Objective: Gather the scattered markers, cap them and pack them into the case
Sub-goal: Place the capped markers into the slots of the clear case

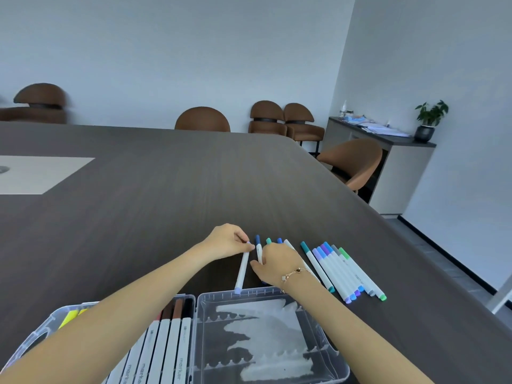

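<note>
Landmark = clear case (273,293), open at near table edge; its L half already held capped markers (166,342), R half had none. Lavender marker (242,271) lay just beyond case's far rim, long axis running away from the person, near end almost touching rim. Left hand (228,241) was at marker's far end, thumb + forefinger pinching the cap there, wrist low, forearm stretched over case. Right hand (273,263) sat just R of it, fingers curled over a small bunch of blue/teal markers (258,246); exact grip can't be told, fingertips hidden. Row of capped markers (343,271) lay further R of case, parallel, untouched. Left hand nearer; likely next: lift lavender one back toward case.
</note>
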Action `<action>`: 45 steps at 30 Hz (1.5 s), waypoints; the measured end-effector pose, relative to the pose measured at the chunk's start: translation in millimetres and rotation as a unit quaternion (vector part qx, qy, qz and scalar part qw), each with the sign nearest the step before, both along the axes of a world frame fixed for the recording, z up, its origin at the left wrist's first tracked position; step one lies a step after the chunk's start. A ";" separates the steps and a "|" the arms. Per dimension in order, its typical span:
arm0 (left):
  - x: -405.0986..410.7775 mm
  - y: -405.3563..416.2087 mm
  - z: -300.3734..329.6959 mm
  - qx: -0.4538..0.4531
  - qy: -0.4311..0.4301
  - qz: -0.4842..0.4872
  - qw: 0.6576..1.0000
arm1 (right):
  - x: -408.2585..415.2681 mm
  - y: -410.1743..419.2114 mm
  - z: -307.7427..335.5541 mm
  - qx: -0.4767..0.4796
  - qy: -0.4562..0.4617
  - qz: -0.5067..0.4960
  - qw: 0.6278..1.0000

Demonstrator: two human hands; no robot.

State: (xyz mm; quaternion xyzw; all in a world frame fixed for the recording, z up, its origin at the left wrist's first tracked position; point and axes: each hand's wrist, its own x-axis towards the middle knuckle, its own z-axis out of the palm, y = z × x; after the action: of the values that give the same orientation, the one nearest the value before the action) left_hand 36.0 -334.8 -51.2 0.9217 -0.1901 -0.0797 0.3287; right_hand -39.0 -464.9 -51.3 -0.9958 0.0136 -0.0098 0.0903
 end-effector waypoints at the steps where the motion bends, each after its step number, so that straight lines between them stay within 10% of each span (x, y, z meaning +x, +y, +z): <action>1: -1.1 -2.2 0.1 0.006 -0.007 0.008 1.000 | -0.2 1.2 0.2 0.016 -0.005 0.005 1.000; 20: -45.4 40.1 40.6 -0.209 0.102 0.133 0.963 | -47.0 41.9 31.4 0.277 0.157 0.086 0.944; 27: -88.2 76.2 34.8 -0.156 0.177 0.111 0.965 | -76.6 62.3 39.3 0.210 0.298 0.110 0.925; 45: -105.3 101.9 6.2 -0.005 0.003 -0.035 0.999 | -89.1 65.8 10.9 0.182 0.232 0.192 0.936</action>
State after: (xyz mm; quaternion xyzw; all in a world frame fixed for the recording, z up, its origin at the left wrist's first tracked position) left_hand -69.3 -233.0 -45.0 0.9124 -0.2218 -0.0932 0.3312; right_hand -128.2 -399.1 -40.4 -0.9205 -0.1553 0.2418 0.2649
